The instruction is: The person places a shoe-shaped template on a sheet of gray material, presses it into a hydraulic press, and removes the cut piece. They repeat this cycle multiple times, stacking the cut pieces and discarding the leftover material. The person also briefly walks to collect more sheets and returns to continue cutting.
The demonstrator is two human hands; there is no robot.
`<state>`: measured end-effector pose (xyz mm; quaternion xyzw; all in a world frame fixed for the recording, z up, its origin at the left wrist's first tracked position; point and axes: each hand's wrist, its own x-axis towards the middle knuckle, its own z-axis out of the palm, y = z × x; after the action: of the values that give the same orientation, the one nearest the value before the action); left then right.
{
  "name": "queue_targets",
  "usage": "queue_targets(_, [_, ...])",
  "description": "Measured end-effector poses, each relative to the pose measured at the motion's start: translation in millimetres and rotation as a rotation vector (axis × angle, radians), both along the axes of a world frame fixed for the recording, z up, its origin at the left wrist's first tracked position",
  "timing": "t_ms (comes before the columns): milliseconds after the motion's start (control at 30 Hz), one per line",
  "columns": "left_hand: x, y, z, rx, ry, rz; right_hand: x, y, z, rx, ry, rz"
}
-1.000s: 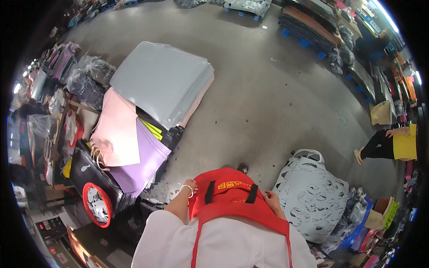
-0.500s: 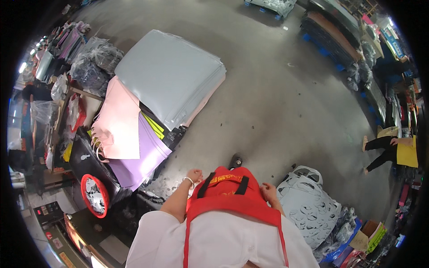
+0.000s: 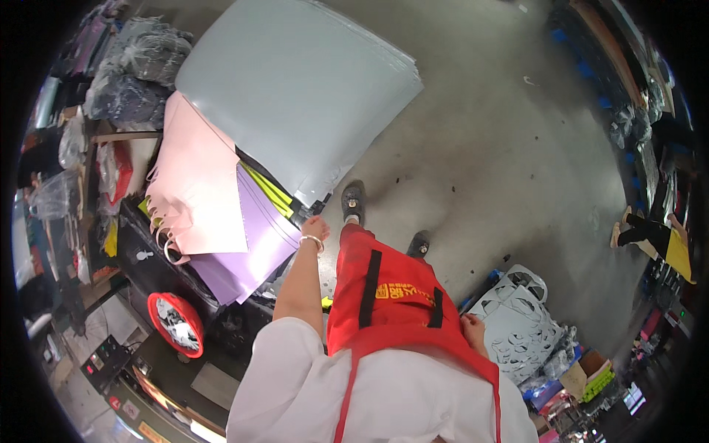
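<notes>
My left hand (image 3: 315,229), with a white bracelet at the wrist, hangs beside the purple sheets (image 3: 258,229). It holds nothing, and its fingers are loosely bent and apart. My right hand (image 3: 474,330) hangs at the other side of my red apron (image 3: 395,295); its loosely bent fingers show in part and nothing is seen in them. Close to it lies a pile of grey cut-out sheet scraps (image 3: 517,321). Ahead of my left hand are a pink sheet with a cut edge (image 3: 199,184) and a large stack of grey sheets (image 3: 295,81).
A red round basket (image 3: 176,325) with scraps stands at the left near a dark bench. Plastic-wrapped bundles (image 3: 133,100) lie at the far left. Stacks on blue pallets (image 3: 583,70) line the right. A person in yellow and black (image 3: 657,240) is at the far right.
I have stepped forward, and the sheet stack now appears nearer and larger. My left arm has swung ahead. Both my shoes now show. The grey scraps sit closer to my right hand.
</notes>
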<state>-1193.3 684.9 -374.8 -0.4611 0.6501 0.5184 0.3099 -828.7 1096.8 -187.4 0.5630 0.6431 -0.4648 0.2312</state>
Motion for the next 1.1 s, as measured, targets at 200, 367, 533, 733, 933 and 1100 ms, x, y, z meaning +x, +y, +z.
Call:
queue_targets(200, [-92,-42,-66,-0.454,-0.098,0.013,-52,-71,62,0.002,-0.176,0.245])
queue_targets(367, [-122,-69,-74,-0.145,-0.180,0.273,-104,-98,80,-0.024,-0.188,0.182])
queue_targets(533, [-123,-87,-64,0.084,-0.137,0.602,-102,-113,78,0.002,-0.166,0.260])
queue_targets(733, [-146,-89,-32,0.250,-0.299,0.390,-95,-128,65,0.036,-0.155,0.132])
queue_targets(933, [-200,-78,77,0.280,0.033,0.107,-128,-116,50,0.041,0.030,0.127])
queue_targets(1100, [-235,-78,186,0.494,0.404,0.180,-140,-96,25,0.070,0.082,0.195])
